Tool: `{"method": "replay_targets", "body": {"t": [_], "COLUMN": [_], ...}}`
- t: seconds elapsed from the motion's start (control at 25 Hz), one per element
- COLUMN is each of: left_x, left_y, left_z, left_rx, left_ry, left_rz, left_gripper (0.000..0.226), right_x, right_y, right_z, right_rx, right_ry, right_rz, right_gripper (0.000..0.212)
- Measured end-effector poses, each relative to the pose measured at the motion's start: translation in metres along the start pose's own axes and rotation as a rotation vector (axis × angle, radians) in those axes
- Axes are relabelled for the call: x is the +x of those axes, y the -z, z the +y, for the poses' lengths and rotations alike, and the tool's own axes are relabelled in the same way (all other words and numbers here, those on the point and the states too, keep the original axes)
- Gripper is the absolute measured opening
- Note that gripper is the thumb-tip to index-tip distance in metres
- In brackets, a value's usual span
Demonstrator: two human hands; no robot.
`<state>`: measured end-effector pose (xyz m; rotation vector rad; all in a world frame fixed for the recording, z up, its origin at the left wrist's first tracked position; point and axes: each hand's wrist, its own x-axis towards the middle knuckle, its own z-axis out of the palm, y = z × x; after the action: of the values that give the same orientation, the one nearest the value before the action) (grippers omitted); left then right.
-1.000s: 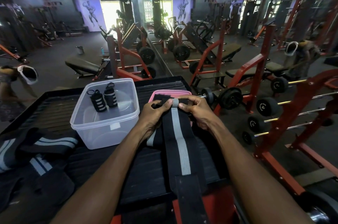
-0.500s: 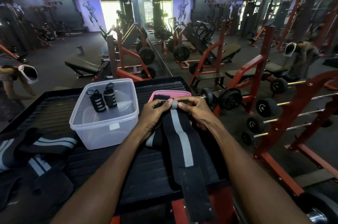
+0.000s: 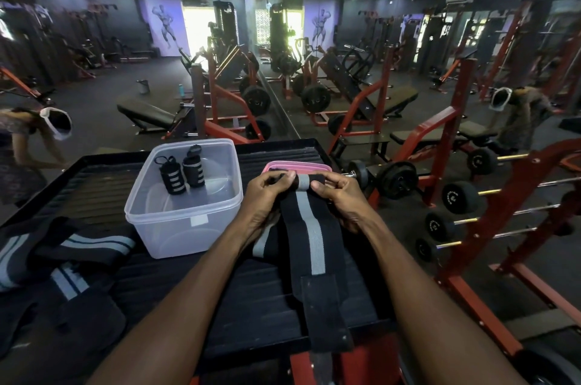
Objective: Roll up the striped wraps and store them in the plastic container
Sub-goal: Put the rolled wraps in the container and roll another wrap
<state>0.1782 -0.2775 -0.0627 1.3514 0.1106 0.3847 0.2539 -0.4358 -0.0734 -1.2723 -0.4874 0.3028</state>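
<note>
Pinching the striped wrap (image 3: 309,227)'s rolled far end, both hands' fingers (image 3: 284,176) sit beside the plastic container (image 3: 185,221).

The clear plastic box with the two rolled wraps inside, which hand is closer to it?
The left hand. It grips the striped wrap just beside the clear plastic box, near its right wall. The right hand grips the wrap's other side, farther from the box.

Single head-worn wide-angle view, looking forward and down from the person's own eye line. Black ribbed tabletop (image 3: 151,277) and both forearms fill the near lower frame; the gym floor and red weight racks (image 3: 446,139) recede beyond, edges bowed.
</note>
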Motion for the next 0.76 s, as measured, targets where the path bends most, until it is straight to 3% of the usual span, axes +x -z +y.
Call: {"method": "replay_targets", "body": {"t": [0.12,0.36,0.48,0.56,0.76], "left_x": [0.0013,0.0010,0.0001,-0.0001,0.0013], "left_y": [0.0011,-0.0003,-0.0021,-0.0035,-0.0040], "left_z": [-0.0021,-0.0021,-0.0016,-0.0009,0.0000], "left_rx": [0.104,0.199,0.038,-0.064,-0.027], "left_ry": [-0.037,-0.112,-0.005,0.106,0.125], "left_rz": [0.058,0.080,0.064,0.055,0.115], "left_gripper": [0.001,0.027,0.014,0.025,0.018], "right_x": [-0.0003,-0.0021,0.0003,0.0010,-0.0005], "right_y": [0.0009,-0.0007,0.0004,0.0003,-0.0025], "right_z": [-0.0015,-0.0008,0.0011,0.0017,-0.0030], "right_rx": [0.013,0.054,0.032,0.038,0.114], "right_ry": [-0.003,-0.016,0.009,0.000,-0.096], "right_rz": [-0.012,-0.015,0.003,-0.010,-0.024], "right_gripper": [0.025,0.025,0.029,0.032,0.017]}}
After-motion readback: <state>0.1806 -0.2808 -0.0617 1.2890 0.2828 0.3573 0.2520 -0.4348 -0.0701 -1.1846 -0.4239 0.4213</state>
